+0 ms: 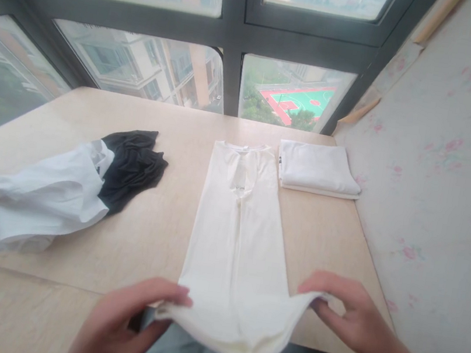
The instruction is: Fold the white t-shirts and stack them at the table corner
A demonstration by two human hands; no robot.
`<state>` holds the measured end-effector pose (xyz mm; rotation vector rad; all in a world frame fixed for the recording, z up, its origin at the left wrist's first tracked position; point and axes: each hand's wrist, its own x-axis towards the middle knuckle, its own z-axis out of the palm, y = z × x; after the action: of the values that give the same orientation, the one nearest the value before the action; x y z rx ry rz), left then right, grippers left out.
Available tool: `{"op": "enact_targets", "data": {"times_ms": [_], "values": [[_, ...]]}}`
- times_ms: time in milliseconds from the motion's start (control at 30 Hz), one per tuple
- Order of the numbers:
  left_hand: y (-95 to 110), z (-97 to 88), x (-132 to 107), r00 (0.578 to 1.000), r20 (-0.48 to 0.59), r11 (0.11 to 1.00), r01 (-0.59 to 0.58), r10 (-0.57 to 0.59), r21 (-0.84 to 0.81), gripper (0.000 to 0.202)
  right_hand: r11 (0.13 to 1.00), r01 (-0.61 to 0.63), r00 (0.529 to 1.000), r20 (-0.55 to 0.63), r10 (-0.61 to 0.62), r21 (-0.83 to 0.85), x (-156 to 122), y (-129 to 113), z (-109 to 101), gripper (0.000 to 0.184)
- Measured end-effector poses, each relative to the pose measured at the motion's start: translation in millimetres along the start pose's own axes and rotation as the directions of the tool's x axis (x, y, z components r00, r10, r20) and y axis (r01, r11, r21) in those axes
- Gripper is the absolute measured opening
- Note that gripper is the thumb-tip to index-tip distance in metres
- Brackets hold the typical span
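Note:
A cream T-shirt [238, 236] lies lengthwise on the wooden table [158, 218], its sides folded inward into a long strip with the collar at the far end. My left hand [129, 320] pinches the near left corner of its hem. My right hand [347, 314] pinches the near right corner. The hem is lifted slightly and sags between the two hands over the table's near edge.
A folded white garment [319, 168] sits at the far right by the floral wall [452, 173]. On the left lies a heap of crumpled white cloth [38, 194] with a black garment [133, 164] behind it. Large windows [145, 68] run along the far side.

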<state>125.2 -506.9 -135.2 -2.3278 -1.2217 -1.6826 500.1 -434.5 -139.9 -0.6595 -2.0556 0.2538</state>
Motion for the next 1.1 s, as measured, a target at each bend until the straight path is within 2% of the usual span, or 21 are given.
{"op": "enact_targets", "data": {"times_ms": [100,167,233,300,367,433,533,667,833,900,967,1033,1100], "values": [[-31,13.1,89,0.988,-0.034,0.976,0.144,-0.152,-0.16,0.041,0.993,-0.11,0.987,-0.116,0.114,0.042,68,32,-5,0.023],[-59,26.0,140,0.975,-0.045,0.97,0.21,-0.217,-0.125,0.047,0.983,-0.177,0.967,-0.179,0.184,0.053,113,56,1,0.028],[-87,37.2,173,0.964,-0.06,0.965,0.257,-0.26,-0.048,0.047,0.969,-0.246,0.939,-0.239,0.246,0.029,147,78,10,0.029],[-109,44.2,186,0.957,-0.079,0.96,0.279,-0.279,-0.009,0.046,0.949,-0.315,0.908,-0.295,0.299,-0.01,165,97,21,0.028],[-124,47.0,187,0.954,-0.088,0.957,0.289,-0.287,0.011,0.045,0.933,-0.358,0.885,-0.332,0.325,-0.039,170,110,29,0.029],[-133,46.9,183,0.953,-0.087,0.955,0.294,-0.29,0.032,0.046,0.933,-0.356,0.884,-0.34,0.322,-0.042,167,117,33,0.031],[-140,45.1,182,0.952,-0.095,0.954,0.297,-0.291,0.051,0.045,0.943,-0.332,0.881,-0.357,0.31,0.001,163,122,33,0.032],[-143,44.0,189,0.952,-0.145,0.954,0.286,-0.271,0.09,0.046,0.958,-0.288,0.846,-0.468,0.257,0.006,169,125,36,0.029],[-134,49.8,186,0.968,-0.172,0.947,0.22,-0.182,0.234,0.043,0.932,-0.284,0.852,-0.506,0.136,-0.226,171,129,46,0.033],[-123,54.8,173,0.985,-0.153,0.929,0.134,-0.085,0.345,0.042,0.916,-0.239,0.858,-0.511,0.045,-0.322,161,125,50,0.035],[-111,60.6,150,0.997,-0.061,0.887,-0.008,0.041,0.463,0.037,0.905,-0.161,0.865,-0.498,-0.062,-0.393,143,116,55,0.034],[-99,66.0,121,0.986,0.075,0.829,-0.168,0.151,0.534,0.031,0.898,-0.065,0.876,-0.455,-0.158,-0.436,120,103,60,0.032],[-90,69.4,91,0.963,0.188,0.792,-0.266,0.194,0.549,0.027,0.901,0.036,0.902,-0.375,-0.215,-0.432,95,90,66,0.031]]}}
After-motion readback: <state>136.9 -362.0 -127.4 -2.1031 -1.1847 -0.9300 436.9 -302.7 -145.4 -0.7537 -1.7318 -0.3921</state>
